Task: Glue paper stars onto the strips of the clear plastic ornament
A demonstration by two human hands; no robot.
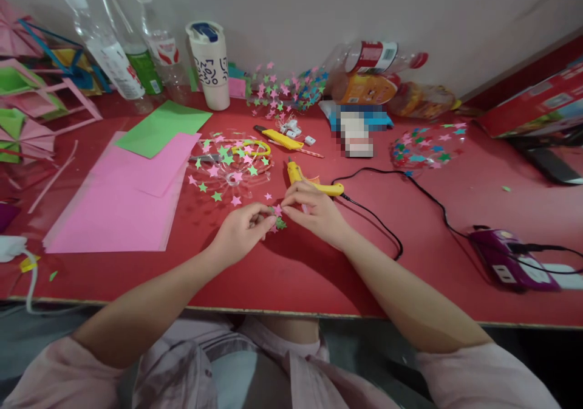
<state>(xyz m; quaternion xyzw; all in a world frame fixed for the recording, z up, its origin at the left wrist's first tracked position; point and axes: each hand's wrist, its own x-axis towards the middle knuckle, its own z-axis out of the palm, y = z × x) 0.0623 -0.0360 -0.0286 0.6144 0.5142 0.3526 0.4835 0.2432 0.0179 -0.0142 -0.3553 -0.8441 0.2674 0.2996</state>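
Observation:
Between my two hands, low over the red table, is a pink paper star. My left hand is closed, thumb and fingers pinched at the star's left side. The fingertips of my right hand are pinched at its right edge. Below them lie several green paper stars, partly hidden by the fingers. Just beyond my right hand rests a yellow glue gun, its nozzle pointing away. A clear plastic piece with pink and green stars sits beyond my left hand, with yellow-handled scissors under it.
Pink paper sheets and a green sheet lie at the left. A yellow cutter is farther back. Bottles and a white tumbler line the wall. The black cord runs to a purple power strip at the right.

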